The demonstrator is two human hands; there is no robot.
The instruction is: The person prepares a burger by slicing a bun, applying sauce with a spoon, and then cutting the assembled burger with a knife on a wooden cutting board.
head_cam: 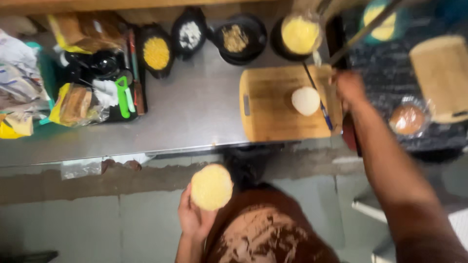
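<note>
Left hand (191, 214): fingers curled around the edge of a round yellow bun half (211, 186), held low over the floor and well short of the bench (195, 107). Right hand (350, 89): extended far forward, closed on a long dark handle (366, 30) running up and away to the right; exact finger position blurred, tool head out of view. White dough ball (305, 101) resting on the wooden cutting board (285, 104), just left of the right hand; thin blue-tipped utensil (319, 100) lying between ball and hand. Row of black bowls (237, 38) with yellow and white contents beyond the board; bread bags (75, 104) and a green-handled tool (124, 96) far left of both hands. Probable faults: bun half slipping from an edge-only hold and falling to the floor, no surface beneath it; right forearm sweeping back across the board, knocking the dough ball or the utensil off the near edge; long handle swinging into the nearest bowl and tipping it. Heavy motion blur, hence fast head movement likely and reduced control of both reaches.
</note>
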